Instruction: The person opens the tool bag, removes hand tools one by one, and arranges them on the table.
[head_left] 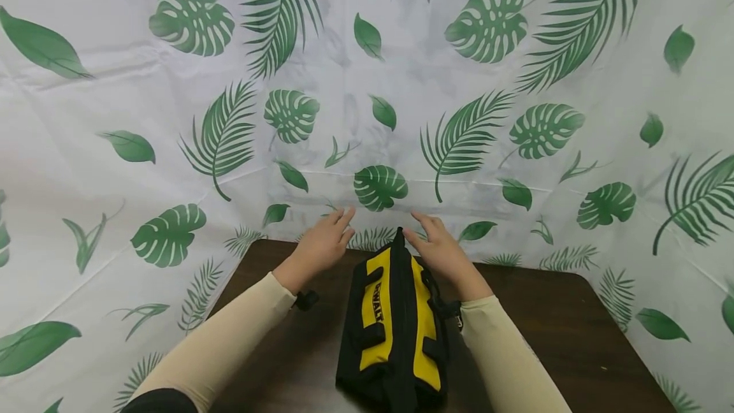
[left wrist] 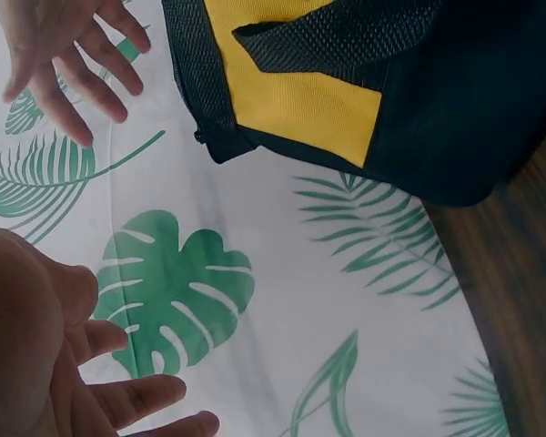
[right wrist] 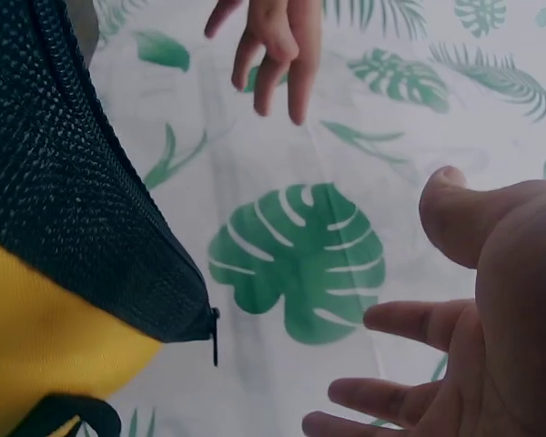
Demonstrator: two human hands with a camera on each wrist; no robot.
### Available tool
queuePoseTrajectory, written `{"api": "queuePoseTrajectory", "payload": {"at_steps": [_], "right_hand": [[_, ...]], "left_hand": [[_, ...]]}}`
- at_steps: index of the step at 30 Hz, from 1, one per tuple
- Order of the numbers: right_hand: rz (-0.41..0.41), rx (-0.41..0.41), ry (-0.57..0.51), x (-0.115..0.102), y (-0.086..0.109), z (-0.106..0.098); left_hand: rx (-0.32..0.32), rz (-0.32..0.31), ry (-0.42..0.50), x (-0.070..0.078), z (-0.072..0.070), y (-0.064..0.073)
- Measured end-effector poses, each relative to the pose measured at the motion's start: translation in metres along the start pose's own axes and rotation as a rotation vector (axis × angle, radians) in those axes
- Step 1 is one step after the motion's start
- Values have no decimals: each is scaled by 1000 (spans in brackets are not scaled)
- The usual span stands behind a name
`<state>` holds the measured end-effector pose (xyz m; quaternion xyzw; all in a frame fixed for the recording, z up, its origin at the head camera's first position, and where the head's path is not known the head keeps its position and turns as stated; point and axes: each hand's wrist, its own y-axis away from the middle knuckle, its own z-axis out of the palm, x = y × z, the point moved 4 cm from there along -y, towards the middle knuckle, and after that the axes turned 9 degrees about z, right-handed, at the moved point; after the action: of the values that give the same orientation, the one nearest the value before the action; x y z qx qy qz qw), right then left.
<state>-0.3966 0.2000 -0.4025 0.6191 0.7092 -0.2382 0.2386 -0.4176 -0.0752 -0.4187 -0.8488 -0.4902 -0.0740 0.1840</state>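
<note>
A black and yellow DeWalt tool bag [head_left: 375,311] stands on the dark brown table, its zipped top running away from me. My left hand [head_left: 322,244] is held off the bag's far left side, fingers extended and nothing in them. On the other side, my right hand [head_left: 440,250] reaches beside the bag's far end, thumb near the raised tip of the zip flap. In the right wrist view the zipper pull [right wrist: 215,337] hangs at the end of the black top strip, apart from the spread fingers. A black webbing handle [left wrist: 337,41] crosses the yellow side in the left wrist view.
The dark wooden table [head_left: 550,336] extends to both sides of the bag. Behind it hangs a white cloth [head_left: 401,139] printed with green leaves, which also covers the sides. Black straps sit at both wrists.
</note>
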Motion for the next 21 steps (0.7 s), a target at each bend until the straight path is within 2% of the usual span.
{"api": "queuePoseTrajectory", "payload": {"at_steps": [6,13,21], "right_hand": [[52,-12,-36,2,-12,5],[67,-48,-80,2,-23,10],[151,-114,-253,7,-33,25]], "left_hand": [[-11,37,79,5,9,-8],[-27,52,191,13,11,-18],[-64,59,227,16,22,-31]]}}
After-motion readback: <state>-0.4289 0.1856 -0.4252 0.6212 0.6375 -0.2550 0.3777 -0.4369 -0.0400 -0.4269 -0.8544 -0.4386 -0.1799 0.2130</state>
